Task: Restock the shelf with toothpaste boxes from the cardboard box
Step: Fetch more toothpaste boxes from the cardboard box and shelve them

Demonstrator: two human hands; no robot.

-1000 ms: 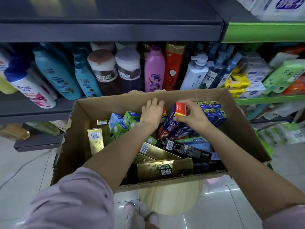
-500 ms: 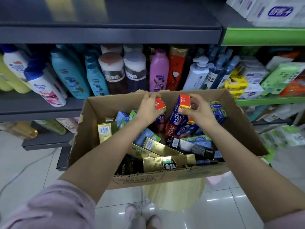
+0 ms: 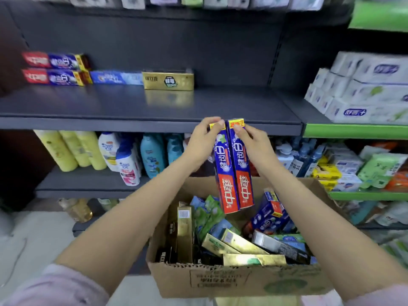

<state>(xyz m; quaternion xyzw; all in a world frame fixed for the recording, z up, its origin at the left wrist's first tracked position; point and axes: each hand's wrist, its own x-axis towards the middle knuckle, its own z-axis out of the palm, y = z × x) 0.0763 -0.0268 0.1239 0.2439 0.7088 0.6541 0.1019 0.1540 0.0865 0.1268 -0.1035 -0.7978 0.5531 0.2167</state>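
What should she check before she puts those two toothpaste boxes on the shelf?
1. Left hand has a firm hold on the left toothpaste box: ok, its fingers pinch the top end.
2. Right hand has a firm hold on the right toothpaste box: ok, it pinches the top end too.
3. Both boxes are lifted out of the cardboard box: ok, they hang upright above it.
4. Free room on the shelf: ok, it is bare to the right of the gold box.
5. Matching boxes to line up with: ok, the red and blue boxes lie stacked at the far left.
6. Boxes undamaged: cannot tell, picture is blurry.
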